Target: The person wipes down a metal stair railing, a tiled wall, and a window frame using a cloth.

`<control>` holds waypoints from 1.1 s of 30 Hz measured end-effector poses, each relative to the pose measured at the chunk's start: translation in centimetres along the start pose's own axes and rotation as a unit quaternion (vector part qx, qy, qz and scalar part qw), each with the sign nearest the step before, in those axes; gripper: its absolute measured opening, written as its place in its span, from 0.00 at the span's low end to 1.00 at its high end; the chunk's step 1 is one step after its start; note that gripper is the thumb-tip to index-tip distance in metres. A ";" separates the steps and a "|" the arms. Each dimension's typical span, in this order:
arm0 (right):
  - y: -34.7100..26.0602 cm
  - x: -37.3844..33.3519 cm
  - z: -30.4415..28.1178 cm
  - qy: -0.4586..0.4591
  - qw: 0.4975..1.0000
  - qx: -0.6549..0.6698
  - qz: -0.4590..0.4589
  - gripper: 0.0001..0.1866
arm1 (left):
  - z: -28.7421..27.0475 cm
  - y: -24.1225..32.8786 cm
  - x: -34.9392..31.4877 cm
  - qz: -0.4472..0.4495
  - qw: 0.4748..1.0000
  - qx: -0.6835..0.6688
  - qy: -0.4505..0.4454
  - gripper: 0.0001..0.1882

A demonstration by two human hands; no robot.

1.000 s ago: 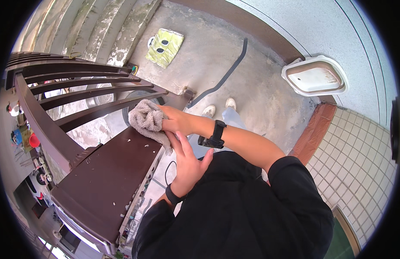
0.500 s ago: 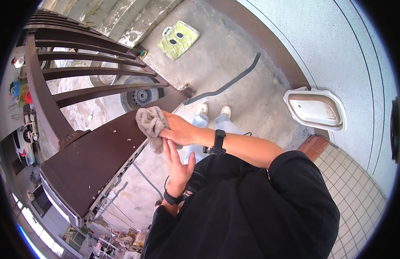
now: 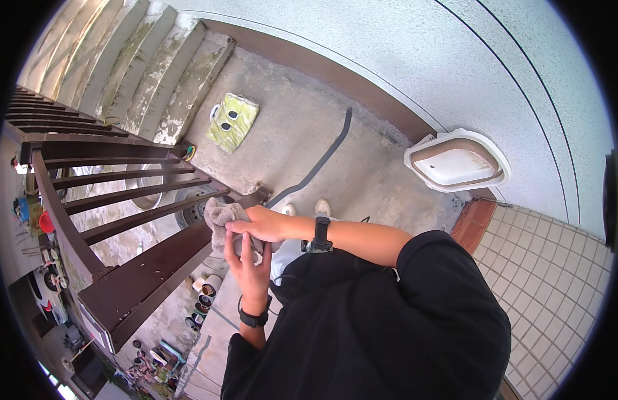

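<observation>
A grey-brown cloth [image 3: 219,217] is bunched up at the near end of a dark brown railing [image 3: 155,257], above its wide flat top. My right hand [image 3: 263,224] reaches in from the right and is closed on the cloth, its fingers partly hidden in the folds. From below, my left hand [image 3: 254,277] comes up to the same cloth, its fingers on the fabric and its thumb on the other side, with a fold between them. Both wrists wear black straps. Small pale specks lie on the brown rail surface.
Worn concrete steps [image 3: 149,73] rise at the far left. A green-yellow bag [image 3: 233,123] lies on the floor, near a dark strip [image 3: 315,170]. A white basin [image 3: 455,163] stands by the wall at right. Below the railing are a wheel [image 3: 189,207] and several pots [image 3: 205,293].
The view has shifted, showing more of the steps. My left hand has moved up onto the cloth and closed on its lower part. The right hand still holds the cloth.
</observation>
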State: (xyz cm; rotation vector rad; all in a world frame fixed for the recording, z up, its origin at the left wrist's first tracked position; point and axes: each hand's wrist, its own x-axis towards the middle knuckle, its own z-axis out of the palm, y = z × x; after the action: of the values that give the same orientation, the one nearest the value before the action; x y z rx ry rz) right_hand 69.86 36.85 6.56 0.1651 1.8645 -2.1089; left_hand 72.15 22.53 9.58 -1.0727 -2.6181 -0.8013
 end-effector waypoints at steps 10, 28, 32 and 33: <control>1.1 -13.4 -14.6 0.099 0.989 -0.100 0.041 0.24 | 11.0 7.9 11.5 0.124 0.943 -0.155 -0.267 0.37; 9.5 -44.5 -23.3 0.751 0.646 0.104 -0.088 0.31 | 30.9 44.9 13.7 0.353 0.504 -0.355 -0.704 0.25; 11.6 -51.9 -21.9 0.872 0.478 0.090 -0.055 0.27 | 34.3 51.9 8.3 0.214 0.339 -0.373 -0.836 0.30; 12.3 -53.9 -21.3 0.881 0.463 0.085 -0.053 0.27 | 35.0 53.9 6.6 0.071 0.294 -0.365 -0.880 0.30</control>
State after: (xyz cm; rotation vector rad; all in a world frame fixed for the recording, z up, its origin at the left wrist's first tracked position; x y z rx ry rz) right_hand 121.79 65.25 7.83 3.3599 1.9637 -1.8165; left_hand 105.66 77.57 4.90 -4.6116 -2.3286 -0.7938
